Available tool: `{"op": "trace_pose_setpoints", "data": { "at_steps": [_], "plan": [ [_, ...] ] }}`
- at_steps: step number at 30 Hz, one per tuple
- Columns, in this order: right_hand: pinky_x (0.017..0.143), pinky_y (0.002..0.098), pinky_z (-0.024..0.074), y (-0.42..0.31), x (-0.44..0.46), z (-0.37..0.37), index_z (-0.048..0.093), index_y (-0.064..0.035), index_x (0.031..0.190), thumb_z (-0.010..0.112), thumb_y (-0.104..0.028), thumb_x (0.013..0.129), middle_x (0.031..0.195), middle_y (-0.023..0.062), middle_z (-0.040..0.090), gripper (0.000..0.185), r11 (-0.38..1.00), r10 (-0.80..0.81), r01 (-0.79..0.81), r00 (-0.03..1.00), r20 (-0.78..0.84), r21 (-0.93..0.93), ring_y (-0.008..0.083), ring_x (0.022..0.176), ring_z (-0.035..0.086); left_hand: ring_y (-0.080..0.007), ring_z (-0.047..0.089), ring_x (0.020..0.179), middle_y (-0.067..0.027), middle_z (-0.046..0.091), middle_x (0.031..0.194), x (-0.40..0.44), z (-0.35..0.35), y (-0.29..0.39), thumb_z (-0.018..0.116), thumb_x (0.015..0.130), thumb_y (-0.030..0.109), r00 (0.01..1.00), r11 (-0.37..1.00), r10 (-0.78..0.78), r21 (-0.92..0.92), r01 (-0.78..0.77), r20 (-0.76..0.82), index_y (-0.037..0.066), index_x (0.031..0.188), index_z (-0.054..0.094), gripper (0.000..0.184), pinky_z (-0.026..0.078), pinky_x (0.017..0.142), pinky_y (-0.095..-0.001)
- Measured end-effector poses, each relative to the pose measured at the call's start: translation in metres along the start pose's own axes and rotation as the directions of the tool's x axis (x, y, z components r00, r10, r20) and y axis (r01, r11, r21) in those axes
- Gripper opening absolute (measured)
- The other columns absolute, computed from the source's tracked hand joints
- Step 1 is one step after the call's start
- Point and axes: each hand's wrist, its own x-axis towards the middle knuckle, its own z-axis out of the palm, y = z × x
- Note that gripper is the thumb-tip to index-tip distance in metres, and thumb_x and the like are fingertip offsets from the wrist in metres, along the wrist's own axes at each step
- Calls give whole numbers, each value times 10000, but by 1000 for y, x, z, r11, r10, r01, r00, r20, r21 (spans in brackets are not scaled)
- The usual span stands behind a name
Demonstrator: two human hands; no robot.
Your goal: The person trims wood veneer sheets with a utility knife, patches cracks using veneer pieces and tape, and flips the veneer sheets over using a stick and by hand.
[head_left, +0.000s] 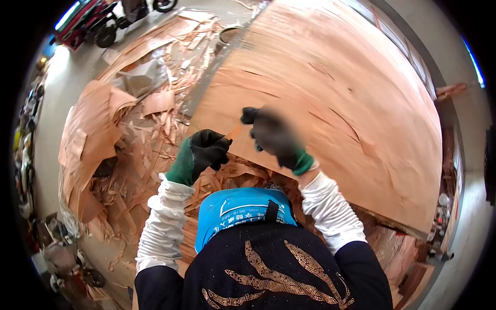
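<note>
My left hand [204,152], in a black and green glove, pinches a small thin strip of orange-brown wood veneer [235,133] above the near edge of a large veneer sheet [310,88]. Just to the right is my right hand [274,134], gloved the same way, with curled fingers close to the strip's far end. A blur covers much of this hand, so what it grips cannot be made out. The large sheet has several cracks and raised slivers in its surface.
Torn veneer scraps [165,103] are heaped at the left, with larger curled sheets [90,139] beside them. A blue cap [243,209] shows at the lower middle. A red vehicle [85,23] stands at the upper left. Shelving and clutter line the right side.
</note>
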Motion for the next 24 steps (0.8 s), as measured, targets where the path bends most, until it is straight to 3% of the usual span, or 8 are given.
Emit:
{"op": "trace_pose_setpoints", "data": {
  "at_steps": [4,8,12,16,19,20,23,24],
  "plan": [
    [588,211,444,-28,-11,-58,611,-13,1137,649,-87,815,989,46,639,333,970,-75,89,995,69,-226,65,692,534,-114,590,607,-69,631,746,11,25,12,643,874,153,994,991,-52,126,40,92,-26,929,614,189,460,488,-240],
    [642,339,472,-61,-13,-64,641,-43,1067,670,-121,807,965,84,645,273,792,331,-232,940,79,-565,173,739,586,-107,592,615,-53,635,755,25,49,12,634,870,142,975,985,-100,157,69,198,-19,965,631,186,458,497,-236],
    [618,361,466,-35,-8,-81,647,-33,873,660,-147,771,813,162,622,154,509,145,144,957,250,-849,307,678,567,-103,594,620,-44,643,775,40,74,25,620,869,127,966,962,-145,258,87,215,-9,974,641,174,454,507,-232],
    [563,365,451,-21,-21,-97,626,-28,819,641,-123,765,689,165,584,110,529,-87,183,983,162,-828,311,588,542,-112,591,626,-48,634,785,55,107,31,607,877,80,970,905,-214,397,153,114,-9,1020,628,169,443,502,-225],
    [595,408,466,11,-23,-119,620,-12,804,628,-181,778,758,219,602,172,757,-115,-3,984,-137,-653,414,679,560,-113,588,613,-57,641,779,71,135,-14,607,854,41,971,974,224,-50,-220,86,-12,1029,631,184,458,517,-231],
    [580,371,470,31,-23,-128,620,-7,811,624,-165,793,750,226,609,159,844,-144,9,967,-211,-536,361,647,594,-115,589,615,-64,647,789,77,144,-22,598,837,7,943,923,321,194,-332,88,-17,1030,630,197,475,542,-240],
    [547,325,468,41,-27,-142,606,12,803,621,-147,804,686,197,607,160,943,74,-164,951,-299,-289,232,595,607,-116,589,654,-77,657,812,77,176,0,576,815,-60,995,959,91,273,-77,-39,-22,987,632,185,477,568,-240],
    [480,292,430,76,-20,-160,592,5,776,608,-119,814,616,89,586,131,950,-11,-117,913,-407,-288,116,563,553,-113,587,645,-76,655,824,74,182,8,561,819,-75,985,881,170,446,-157,11,-15,994,633,199,477,563,-240]
  ]
}}
